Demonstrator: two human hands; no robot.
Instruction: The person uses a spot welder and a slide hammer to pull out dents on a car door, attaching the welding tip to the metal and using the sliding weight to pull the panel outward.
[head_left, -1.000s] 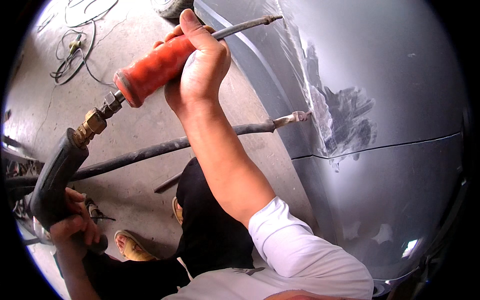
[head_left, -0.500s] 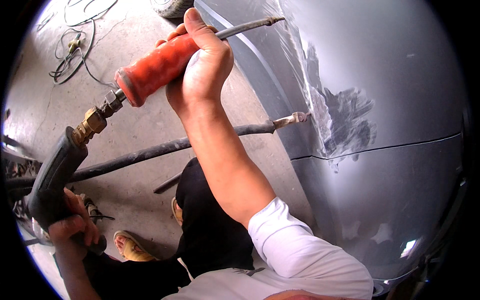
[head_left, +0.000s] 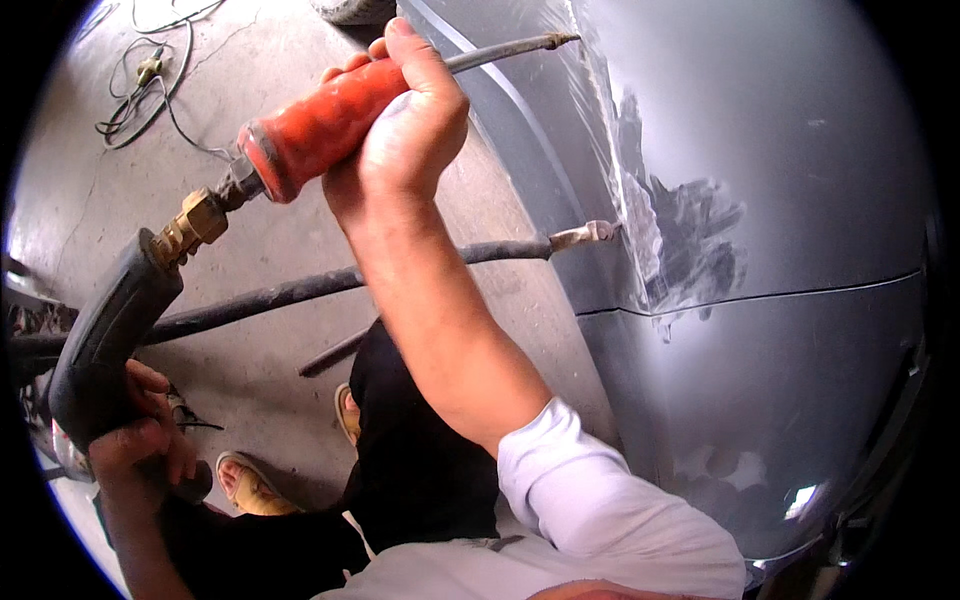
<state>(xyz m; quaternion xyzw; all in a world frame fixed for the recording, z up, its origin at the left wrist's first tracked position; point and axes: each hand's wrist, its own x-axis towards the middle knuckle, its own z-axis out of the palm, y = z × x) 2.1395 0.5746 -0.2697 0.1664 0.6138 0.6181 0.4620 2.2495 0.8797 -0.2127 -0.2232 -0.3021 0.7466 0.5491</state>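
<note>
My right hand (head_left: pixel 405 135) is closed around the red sliding grip (head_left: pixel 315 125) of a metal-rod puller. The rod (head_left: pixel 510 48) reaches the scraped crease on a grey car panel (head_left: pixel 790 160), its tip at the surface. My left hand (head_left: pixel 140 430) grips the black angled handle (head_left: pixel 115 310) at the tool's rear, joined by brass and steel fittings (head_left: pixel 200 220). A thick black cable (head_left: pixel 300 295) runs beneath my right arm to a metal clamp (head_left: pixel 590 232) at the sanded patch (head_left: pixel 695 230).
Coiled thin cables (head_left: pixel 140 110) with a plug lie on the concrete floor (head_left: pixel 230 70) at upper left. A tyre (head_left: pixel 350 8) shows at the top. A dark bar (head_left: pixel 330 355) lies by my sandalled feet (head_left: pixel 250 485). Dark equipment (head_left: pixel 30 320) sits at the left edge.
The red grip has moved slightly rightward and back against the rear fittings. The black handle has risen a little, and the rod tip sits slightly farther right.
</note>
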